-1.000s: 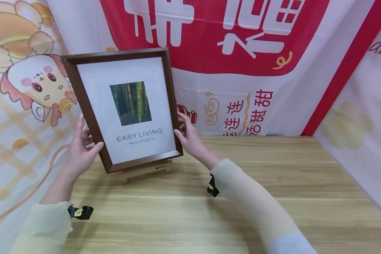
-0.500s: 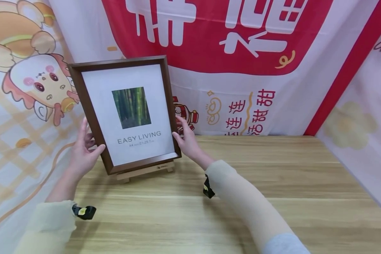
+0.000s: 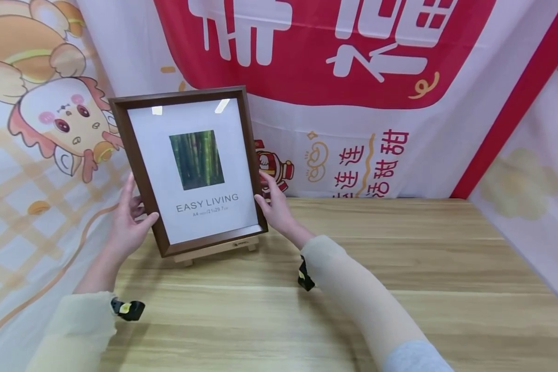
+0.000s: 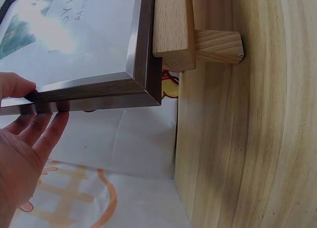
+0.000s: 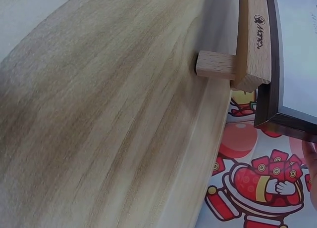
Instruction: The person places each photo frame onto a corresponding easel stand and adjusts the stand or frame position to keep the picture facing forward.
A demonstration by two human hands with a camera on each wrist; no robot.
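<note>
A brown picture frame (image 3: 195, 165) leans back, slightly tilted, at the left of the table in the head view. Behind its glass is a white sheet with a bamboo photo and the words EASY LIVING. A small wooden easel (image 3: 218, 250) stands beneath it, and the frame's lower edge sits right at the easel's ledge (image 4: 173, 25). My left hand (image 3: 127, 222) holds the frame's left side, thumb in front and fingers against the outer edge. On the opposite side my right hand (image 3: 279, 209) pinches the lower right edge, its fingers partly hidden behind. Most of that hand falls outside the right wrist view.
The wooden table (image 3: 400, 289) stretches to the right and toward me. Printed cloth (image 3: 353, 103) hangs close behind the frame, and another patterned cloth (image 3: 37, 170) runs along the left. Black wrist straps (image 3: 129, 310) sit at both sleeves.
The frame's top has dropped and tipped back while both hands keep their hold. Two bright reflections now show on the glass. The whole head view has shifted slightly.
</note>
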